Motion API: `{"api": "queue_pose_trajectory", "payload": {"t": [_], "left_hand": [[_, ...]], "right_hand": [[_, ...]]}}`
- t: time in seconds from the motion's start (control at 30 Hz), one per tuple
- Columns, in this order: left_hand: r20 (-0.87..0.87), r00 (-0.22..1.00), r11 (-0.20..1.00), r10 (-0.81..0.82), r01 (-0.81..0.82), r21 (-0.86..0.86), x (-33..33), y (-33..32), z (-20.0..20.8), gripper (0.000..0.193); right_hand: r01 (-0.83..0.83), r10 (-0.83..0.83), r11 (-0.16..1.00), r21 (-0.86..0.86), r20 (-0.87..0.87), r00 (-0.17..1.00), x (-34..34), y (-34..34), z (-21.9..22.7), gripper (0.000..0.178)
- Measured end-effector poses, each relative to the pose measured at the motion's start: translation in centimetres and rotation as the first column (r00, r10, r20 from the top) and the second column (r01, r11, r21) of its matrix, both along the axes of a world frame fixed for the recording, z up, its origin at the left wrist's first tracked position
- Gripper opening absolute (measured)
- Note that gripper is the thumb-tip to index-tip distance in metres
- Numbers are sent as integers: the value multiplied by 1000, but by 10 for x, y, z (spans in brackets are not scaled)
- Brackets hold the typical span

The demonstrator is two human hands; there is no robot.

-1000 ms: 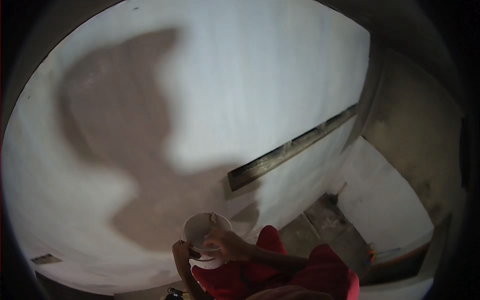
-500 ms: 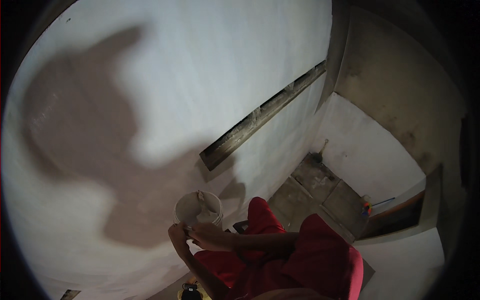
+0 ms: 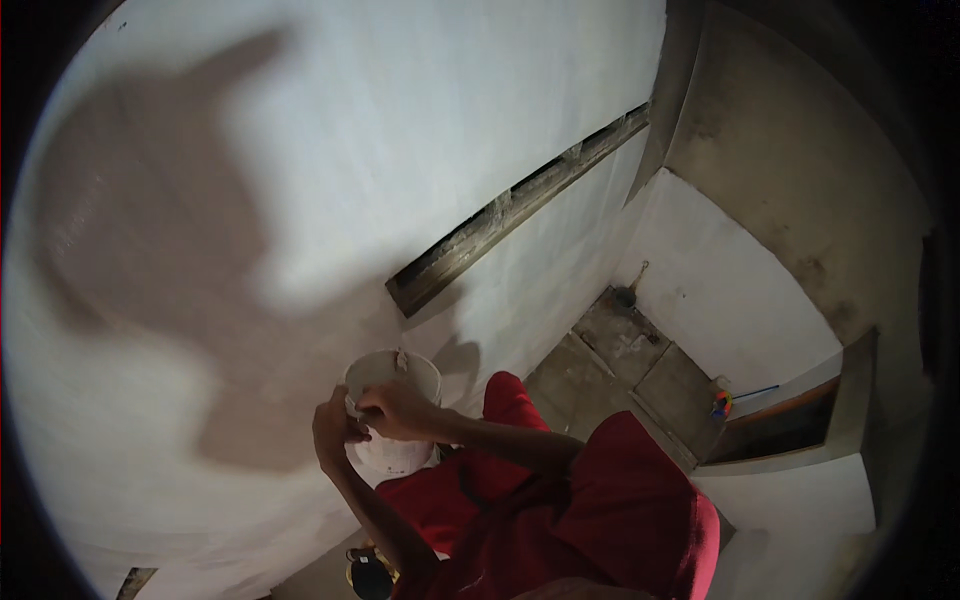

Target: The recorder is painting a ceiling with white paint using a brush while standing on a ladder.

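Note:
A white bucket (image 3: 388,458) with a stained rim stands close to the wall, in front of my red-clothed legs. My left hand (image 3: 334,432) is closed at the bucket's left rim, its fingers curled inward. Over the bucket's opening, my right hand (image 3: 396,412) is also closed, its fingertips close to those of the left. Whatever the fingers pinch is too small or hidden to make out. A narrow pale piece (image 3: 402,360) shows at the far inner rim; its lower part is hidden behind my right hand.
A whitewashed wall (image 3: 420,130) with a long narrow recess (image 3: 520,205) rises ahead, darkened by my shadow. Grey floor slabs (image 3: 590,385) lie to the right. A dark, long-handled object (image 3: 626,295) and a multicoloured thing (image 3: 722,402) stand by the far wall. A black-and-yellow object (image 3: 370,572) lies below.
Both hands have risen from the near side of the bucket to its rim and opening. More of the bucket's outer side shows. The whole view has shifted slightly.

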State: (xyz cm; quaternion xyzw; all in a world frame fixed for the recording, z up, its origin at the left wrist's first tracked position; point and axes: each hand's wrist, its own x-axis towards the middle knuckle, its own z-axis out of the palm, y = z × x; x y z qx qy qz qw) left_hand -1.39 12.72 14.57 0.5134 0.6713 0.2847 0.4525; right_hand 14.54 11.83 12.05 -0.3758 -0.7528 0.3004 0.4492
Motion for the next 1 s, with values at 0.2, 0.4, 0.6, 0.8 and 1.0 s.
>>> {"api": "queue_pose_trajectory", "payload": {"t": [0.2,0.4,0.6,0.8,1.0], "left_hand": [[-292,956,990,3,-44,-133,7,10,48,56],[-6,998,995,59,-58,87,3,2,40,48],[92,980,893,174,-197,405,30,-14,59,38],[376,921,872,101,-264,412,26,-32,93,28],[511,734,541,447,-677,499,6,-61,-6,24]], "right_hand": [[-28,32,998,58,-70,997,7,4,18,13],[-204,179,956,-212,-133,975,6,0,37,15],[-343,206,893,-291,-412,888,-12,2,39,13],[-320,-10,891,-321,-719,695,-4,13,57,18],[65,-227,964,-259,-666,711,-2,24,38,29]]}}
